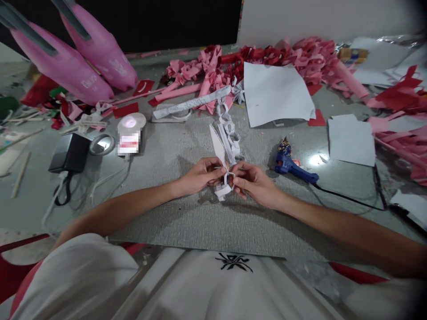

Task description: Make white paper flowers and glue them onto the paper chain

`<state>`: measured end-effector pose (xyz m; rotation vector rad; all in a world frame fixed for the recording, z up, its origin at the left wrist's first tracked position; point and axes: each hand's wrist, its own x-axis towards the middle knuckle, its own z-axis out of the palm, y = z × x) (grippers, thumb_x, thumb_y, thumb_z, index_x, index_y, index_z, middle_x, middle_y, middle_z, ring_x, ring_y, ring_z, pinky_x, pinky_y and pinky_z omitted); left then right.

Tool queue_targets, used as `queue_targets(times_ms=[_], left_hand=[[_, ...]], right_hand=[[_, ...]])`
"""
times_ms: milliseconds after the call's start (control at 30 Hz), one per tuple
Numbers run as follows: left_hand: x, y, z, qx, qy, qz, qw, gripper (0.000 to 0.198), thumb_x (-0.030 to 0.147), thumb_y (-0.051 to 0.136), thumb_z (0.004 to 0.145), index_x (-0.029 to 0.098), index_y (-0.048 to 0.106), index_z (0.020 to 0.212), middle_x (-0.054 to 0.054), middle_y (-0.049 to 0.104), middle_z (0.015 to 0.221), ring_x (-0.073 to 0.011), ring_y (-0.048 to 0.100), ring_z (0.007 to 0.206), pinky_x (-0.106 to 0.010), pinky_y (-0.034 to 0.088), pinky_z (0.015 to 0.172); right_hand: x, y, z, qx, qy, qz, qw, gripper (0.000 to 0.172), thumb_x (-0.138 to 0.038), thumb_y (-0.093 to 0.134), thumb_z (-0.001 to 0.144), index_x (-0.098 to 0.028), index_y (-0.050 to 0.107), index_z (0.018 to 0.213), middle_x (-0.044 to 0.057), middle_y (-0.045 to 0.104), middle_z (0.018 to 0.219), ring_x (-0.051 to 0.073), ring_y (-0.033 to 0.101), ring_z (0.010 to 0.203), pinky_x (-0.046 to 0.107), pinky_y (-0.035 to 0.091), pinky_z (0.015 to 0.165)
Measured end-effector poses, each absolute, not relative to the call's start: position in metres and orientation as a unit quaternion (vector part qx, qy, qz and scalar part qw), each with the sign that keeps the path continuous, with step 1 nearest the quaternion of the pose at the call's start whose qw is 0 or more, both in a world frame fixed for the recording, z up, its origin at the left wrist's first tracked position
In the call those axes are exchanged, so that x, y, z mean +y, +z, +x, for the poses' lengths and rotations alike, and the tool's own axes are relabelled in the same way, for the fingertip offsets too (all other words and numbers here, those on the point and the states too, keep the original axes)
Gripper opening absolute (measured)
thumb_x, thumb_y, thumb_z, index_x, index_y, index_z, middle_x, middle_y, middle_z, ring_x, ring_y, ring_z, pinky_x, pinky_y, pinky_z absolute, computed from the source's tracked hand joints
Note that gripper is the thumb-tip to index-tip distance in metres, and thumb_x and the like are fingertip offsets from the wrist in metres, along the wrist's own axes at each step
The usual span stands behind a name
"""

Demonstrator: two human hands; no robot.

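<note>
Both hands meet over the middle of the table, pinching one white paper strip craft (225,178) made of curled, looped bands. My left hand (210,172) grips its left side, fingers closed, where a pointed white paper leaf shape (218,144) rises. My right hand (251,178) pinches a loop of it from the right. Just behind the fingers lies a chain of white paper curls (229,129); whether it joins the held piece I cannot tell. To the right of my right hand a blue glue gun (293,166) rests on its side.
Behind are a white sheet (276,95), a rolled paper strip (191,103) and heaps of pink paper strips (313,60). Two pink bottles (100,58) stand back left. At left are a black adapter (70,153) and a round lamp (131,124) with cables. The glue gun's cord (350,201) runs right.
</note>
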<state>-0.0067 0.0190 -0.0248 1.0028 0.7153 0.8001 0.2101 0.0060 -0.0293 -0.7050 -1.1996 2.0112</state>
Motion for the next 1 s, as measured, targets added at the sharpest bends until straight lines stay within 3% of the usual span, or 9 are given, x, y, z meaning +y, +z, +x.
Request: queue_targets(times_ms=[200,367,533,833,1000], left_hand=[[0.012,-0.02,-0.007,0.378,0.348,0.488,0.706,0.04,0.049,0.085,0.084,0.013,0.068,0.089,0.006,0.051,0.061,-0.0047,0.041,0.048,-0.02,0.031,0.047],[0.005,-0.009,-0.006,0.428,0.351,0.529,0.644,0.038,0.045,0.088,0.081,0.012,0.073,0.088,0.003,0.06,0.065,-0.0051,0.046,0.05,-0.02,0.035,0.048],[0.003,-0.008,-0.004,0.46,0.361,0.555,0.592,0.037,0.046,0.088,0.08,0.011,0.079,0.084,0.0,0.063,0.061,-0.0065,0.048,0.05,-0.02,0.036,0.047],[-0.003,-0.019,-0.004,0.443,0.399,0.577,0.557,0.035,0.048,0.078,0.091,0.014,0.084,0.094,0.001,0.06,0.052,-0.0078,0.049,0.046,-0.021,0.039,0.047],[-0.003,-0.018,-0.002,0.443,0.429,0.573,0.54,0.029,0.043,0.084,0.086,0.014,0.084,0.088,0.0,0.063,0.056,-0.0075,0.049,0.048,-0.021,0.036,0.047]], right_hand=[[-0.001,-0.023,0.211,-0.529,0.637,-0.372,0.42,0.021,-0.041,0.075,0.096,-0.021,0.069,0.094,-0.004,0.058,0.067,0.008,0.049,0.053,0.022,0.04,0.048],[-0.006,-0.019,0.211,-0.59,0.556,-0.401,0.425,0.021,-0.039,0.074,0.096,-0.019,0.076,0.092,0.0,0.064,0.071,0.011,0.055,0.059,0.025,0.043,0.054],[-0.006,-0.024,0.208,-0.619,0.522,-0.414,0.415,0.021,-0.04,0.081,0.089,-0.02,0.073,0.092,0.003,0.07,0.087,0.015,0.064,0.076,0.028,0.051,0.067],[-0.005,-0.024,0.209,-0.647,0.51,-0.42,0.382,0.017,-0.037,0.073,0.094,-0.021,0.066,0.09,-0.001,0.063,0.082,0.013,0.057,0.071,0.026,0.044,0.062],[-0.005,-0.023,0.208,-0.647,0.507,-0.428,0.376,0.019,-0.037,0.075,0.092,-0.021,0.067,0.088,-0.001,0.062,0.08,0.012,0.05,0.067,0.026,0.039,0.06]])
